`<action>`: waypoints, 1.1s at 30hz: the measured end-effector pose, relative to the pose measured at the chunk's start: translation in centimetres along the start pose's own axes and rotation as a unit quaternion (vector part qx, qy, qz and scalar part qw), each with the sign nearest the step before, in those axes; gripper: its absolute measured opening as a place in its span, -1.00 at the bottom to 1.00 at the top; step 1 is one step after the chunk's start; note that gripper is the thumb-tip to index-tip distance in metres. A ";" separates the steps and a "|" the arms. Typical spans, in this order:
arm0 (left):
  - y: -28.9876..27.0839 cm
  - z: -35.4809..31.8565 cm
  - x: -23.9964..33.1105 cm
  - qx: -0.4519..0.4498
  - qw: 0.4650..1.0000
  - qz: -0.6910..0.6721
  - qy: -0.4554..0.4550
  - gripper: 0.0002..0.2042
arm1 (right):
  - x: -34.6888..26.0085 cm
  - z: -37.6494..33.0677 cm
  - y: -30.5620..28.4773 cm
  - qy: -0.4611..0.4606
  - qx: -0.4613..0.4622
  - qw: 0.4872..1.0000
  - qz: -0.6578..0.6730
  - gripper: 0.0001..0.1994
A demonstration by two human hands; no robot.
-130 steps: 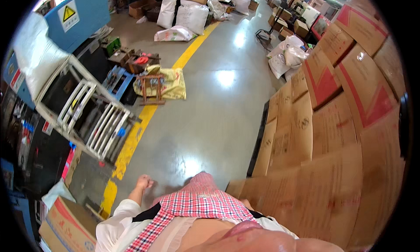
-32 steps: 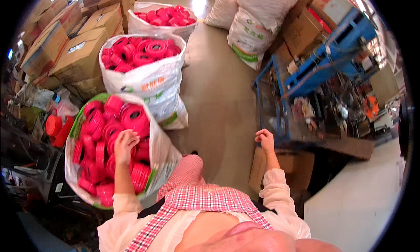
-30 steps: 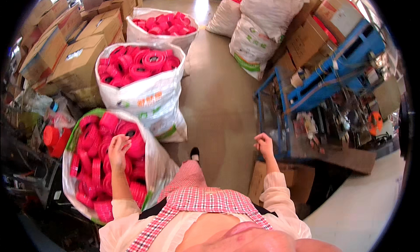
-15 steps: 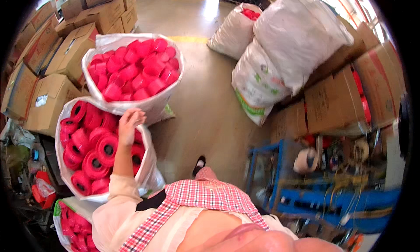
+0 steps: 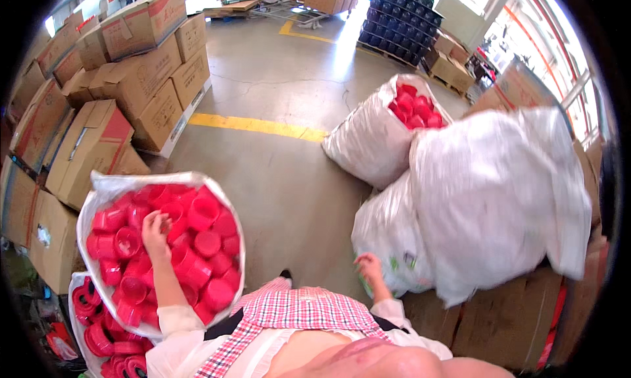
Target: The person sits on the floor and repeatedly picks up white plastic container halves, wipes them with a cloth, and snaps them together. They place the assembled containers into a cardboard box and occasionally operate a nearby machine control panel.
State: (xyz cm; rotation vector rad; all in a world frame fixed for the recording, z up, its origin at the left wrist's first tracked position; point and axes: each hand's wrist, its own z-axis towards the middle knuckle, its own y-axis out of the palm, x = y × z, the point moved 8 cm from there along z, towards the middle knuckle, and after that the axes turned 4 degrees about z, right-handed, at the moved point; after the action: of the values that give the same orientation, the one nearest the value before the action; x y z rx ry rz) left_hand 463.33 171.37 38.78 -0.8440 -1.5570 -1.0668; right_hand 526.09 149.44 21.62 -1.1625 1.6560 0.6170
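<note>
My left hand (image 5: pixel 156 232) hangs over a white woven sack (image 5: pixel 239 246) filled with pinkish-red plastic cup-shaped parts (image 5: pixel 194 269). Its fingers are loosely bent and a little apart, holding nothing that I can see; whether they touch the parts I cannot tell. My right hand (image 5: pixel 369 267) is low beside a bulging white sack (image 5: pixel 394 230) on the right, its fingers loosely spread with nothing visible in them. At the lower left, partly hidden, another sack (image 5: pixel 77 319) holds red spool-like rings (image 5: pixel 98 338).
Cardboard boxes (image 5: pixel 141 82) are stacked along the left. A large white sack (image 5: pixel 493 194) leans over others on the right, with an open sack of red parts (image 5: pixel 374 132) beyond. A yellow line (image 5: pixel 256 124) crosses the floor; stacked dark containers (image 5: pixel 399 26) stand farther back.
I have moved forward: the sack of cup-shaped parts is nearer and the ring sack has slid to the lower left. My left hand is now over the cup-shaped parts; my right hand has come into view.
</note>
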 end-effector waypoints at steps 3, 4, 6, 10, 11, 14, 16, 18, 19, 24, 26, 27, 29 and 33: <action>19.6 6.8 -3.6 -0.113 0.991 -0.013 -0.063 -0.86 | 4.8 5.4 -2.8 0.097 -0.001 0.993 -0.071 -0.84; 26.0 9.0 -3.7 -0.159 0.985 -0.006 -0.067 -0.86 | 4.4 7.6 -3.2 0.094 0.004 0.989 -0.114 -0.83; 37.1 13.8 -4.3 -0.236 0.970 0.004 -0.054 -0.86 | 1.0 12.0 -3.9 0.116 0.015 0.988 -0.097 -0.83; 51.9 25.7 -8.9 -0.264 0.962 0.038 -0.050 -0.86 | -3.8 29.2 -4.5 0.113 0.043 0.987 -0.102 -0.82; 53.7 29.4 -10.0 -0.240 0.969 0.049 -0.043 -0.86 | -7.7 34.7 -2.9 0.071 0.036 0.989 -0.122 -0.83; 56.2 38.3 -14.9 -0.167 0.975 0.032 -0.140 -0.85 | -17.2 51.7 1.9 -0.082 -0.025 0.978 -0.192 -0.85; 58.6 43.6 -15.8 -0.108 0.981 0.046 -0.155 -0.84 | -26.3 62.5 5.3 -0.041 -0.059 0.970 -0.231 -0.88; 59.7 50.1 -15.8 -0.062 0.987 0.059 -0.133 -0.84 | -32.8 72.9 8.2 -0.023 -0.094 0.988 -0.120 -0.89; 60.2 54.1 -15.7 -0.037 0.992 0.054 -0.109 -0.84 | -36.5 78.1 8.8 -0.042 -0.105 0.987 -0.114 -0.89; 63.8 75.3 -21.0 0.166 0.980 -0.009 -0.109 -0.83 | -41.7 102.5 8.4 -0.006 -0.083 0.993 -0.086 -0.87; 73.0 82.7 -22.8 0.135 0.980 -0.038 -0.143 -0.82 | -36.9 108.2 5.0 0.063 -0.051 0.984 -0.157 -0.85; 81.4 86.0 -23.5 0.077 0.982 -0.039 -0.166 -0.83 | -32.2 108.2 2.3 0.092 -0.036 0.970 -0.223 -0.83; 93.9 92.6 -20.6 0.001 0.988 -0.050 -0.143 -0.82 | -29.0 109.7 0.0 0.250 -0.105 0.907 -0.322 -0.79; 114.3 106.3 -20.4 -0.092 0.992 -0.017 -0.081 -0.75 | -28.2 117.6 -5.2 0.084 -0.181 0.859 -0.471 -0.87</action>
State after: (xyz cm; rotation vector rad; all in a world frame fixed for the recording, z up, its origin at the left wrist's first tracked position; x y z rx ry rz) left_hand 534.46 311.75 34.60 -1.0549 -1.6285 -1.2059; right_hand 582.64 254.75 2.32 -2.1358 0.9007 0.1783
